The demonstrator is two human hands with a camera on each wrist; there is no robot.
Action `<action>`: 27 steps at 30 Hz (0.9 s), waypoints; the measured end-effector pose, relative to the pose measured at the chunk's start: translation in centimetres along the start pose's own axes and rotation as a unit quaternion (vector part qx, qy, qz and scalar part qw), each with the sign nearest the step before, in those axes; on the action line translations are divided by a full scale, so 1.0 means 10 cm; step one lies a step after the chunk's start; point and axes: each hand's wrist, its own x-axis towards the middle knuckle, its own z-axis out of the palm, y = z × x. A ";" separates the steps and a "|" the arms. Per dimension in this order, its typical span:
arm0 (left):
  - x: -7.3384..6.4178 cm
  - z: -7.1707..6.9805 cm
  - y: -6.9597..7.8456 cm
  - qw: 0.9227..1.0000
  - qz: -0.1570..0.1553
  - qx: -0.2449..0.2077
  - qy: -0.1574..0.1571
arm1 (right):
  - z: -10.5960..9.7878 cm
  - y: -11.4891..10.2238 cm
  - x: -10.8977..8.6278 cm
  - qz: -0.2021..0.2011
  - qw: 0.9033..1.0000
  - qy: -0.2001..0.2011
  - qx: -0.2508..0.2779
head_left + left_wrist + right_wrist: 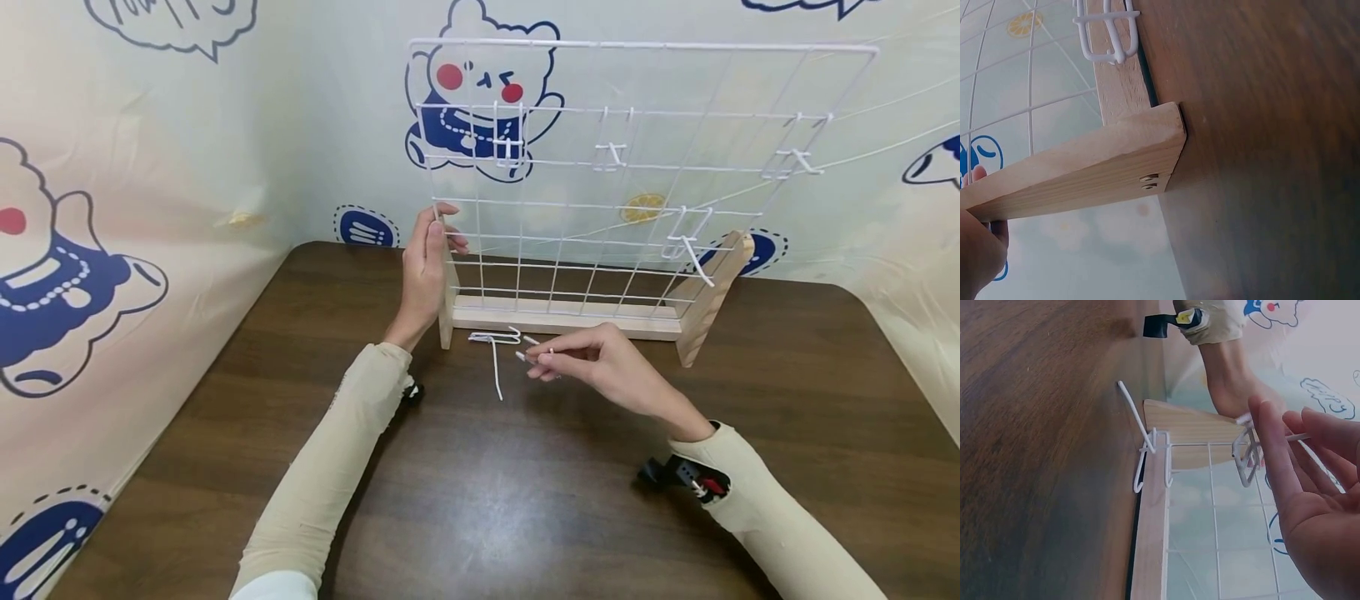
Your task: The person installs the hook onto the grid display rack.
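Observation:
A white wire grid rack (645, 44) stands on a wooden base, and my left hand (424, 271) grips its left wooden upright (1085, 164). My right hand (611, 367) pinches a small white wire hook (1239, 464) between thumb and fingers, just in front of the base bar (570, 323). In the right wrist view this hook overlaps the grid's lower wires. Close to the right fingertips, a second wire hook (496, 371) lies on the table, its long prong pointing toward me.
Several white hooks hang on the grid, among them one at upper left (508, 142), one in the middle (611, 148) and one at lower right (686, 242). The right wooden upright (708, 304) stands past my right hand. A printed cloth (330, 125) backs the brown table (480, 500).

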 end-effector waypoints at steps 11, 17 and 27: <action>0.00 0.04 -0.02 1.000 0.006 0.001 0.016 | -0.06 -0.07 -0.01 -0.026 0.999 0.046 -0.006; 0.00 0.03 -0.02 1.000 0.005 0.003 0.015 | -0.10 -0.10 0.00 -0.037 0.996 0.079 -0.001; -0.01 0.03 -0.02 1.000 0.006 0.003 0.014 | -0.19 -0.17 0.03 -0.071 0.991 0.113 -0.021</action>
